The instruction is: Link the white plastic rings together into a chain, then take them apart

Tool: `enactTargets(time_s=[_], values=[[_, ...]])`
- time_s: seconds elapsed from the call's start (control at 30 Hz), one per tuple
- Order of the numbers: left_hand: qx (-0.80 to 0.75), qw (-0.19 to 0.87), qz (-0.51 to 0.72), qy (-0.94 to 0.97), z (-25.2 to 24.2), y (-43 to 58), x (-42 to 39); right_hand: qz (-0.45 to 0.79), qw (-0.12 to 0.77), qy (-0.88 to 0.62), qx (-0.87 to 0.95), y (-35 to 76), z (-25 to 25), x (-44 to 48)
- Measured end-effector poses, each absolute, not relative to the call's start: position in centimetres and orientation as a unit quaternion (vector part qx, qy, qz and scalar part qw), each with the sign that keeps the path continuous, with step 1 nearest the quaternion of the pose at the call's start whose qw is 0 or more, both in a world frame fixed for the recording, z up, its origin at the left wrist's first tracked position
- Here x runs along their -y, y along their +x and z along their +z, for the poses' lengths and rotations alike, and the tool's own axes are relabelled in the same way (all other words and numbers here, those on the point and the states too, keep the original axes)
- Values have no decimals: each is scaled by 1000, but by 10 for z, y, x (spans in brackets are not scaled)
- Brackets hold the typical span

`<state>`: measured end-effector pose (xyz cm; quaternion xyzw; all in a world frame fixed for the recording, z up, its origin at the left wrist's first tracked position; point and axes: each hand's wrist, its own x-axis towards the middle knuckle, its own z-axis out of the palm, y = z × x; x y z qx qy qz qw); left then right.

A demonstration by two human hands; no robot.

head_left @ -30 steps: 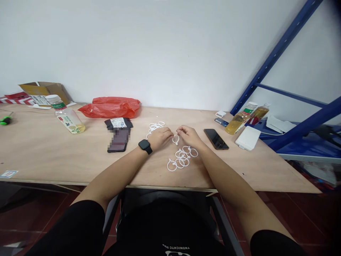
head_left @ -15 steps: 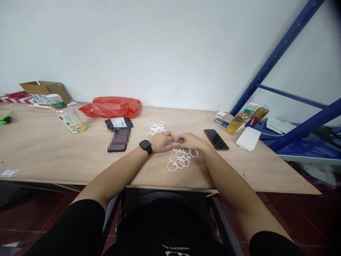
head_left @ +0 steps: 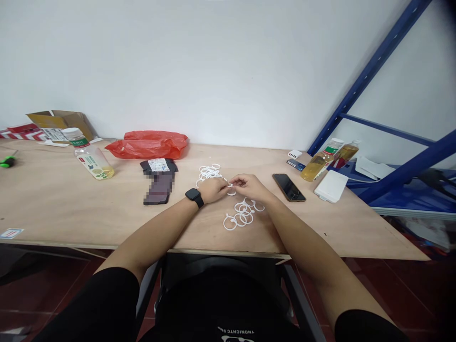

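Note:
One white plastic ring (head_left: 231,192) hangs between my two hands, its small top part pinched at the fingertips. My left hand (head_left: 213,190), with a black watch on the wrist, closes on it from the left. My right hand (head_left: 250,186) closes on it from the right. Past my left hand lies a heap of white rings (head_left: 206,172), partly covered by the hand. Closer to my body several more white rings (head_left: 243,213) overlap on the table, each with a small knob; the right wrist hides part of them.
A smartphone (head_left: 288,187), a white flat box (head_left: 331,185) and a bottle of yellow drink (head_left: 318,164) stand or lie on the right. Leftward are a dark package (head_left: 159,183), a red plastic bag (head_left: 149,145), a tilted bottle (head_left: 90,159) and a cardboard box (head_left: 67,124).
Both hands have shifted slightly away from my body and to the left, carrying one ring clear of the nearer group. That ring now shows below the fingertips.

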<state>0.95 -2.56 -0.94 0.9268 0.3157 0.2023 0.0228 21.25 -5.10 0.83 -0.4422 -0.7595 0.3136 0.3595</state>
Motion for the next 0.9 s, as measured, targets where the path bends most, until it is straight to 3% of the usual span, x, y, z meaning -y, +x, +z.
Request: enactTargets(time_s=[0.23, 0.5, 0.67, 0.77, 0.9], values=[[-318, -2, 224, 921, -7, 10, 28, 354, 378, -430, 739, 211, 3, 49], [-285, -27, 239, 928, -3, 16, 35, 246, 427, -458, 740, 196, 3, 51], [-333, -26, 291, 897, -1, 9, 26, 249, 443, -435, 743, 206, 6, 43], [-404, -33, 347, 846, -1, -9, 11, 248, 389, -456, 761, 226, 9, 39], [-507, -52, 333, 793, -6, -29, -4, 383, 213, -474, 764, 255, 17, 36]])
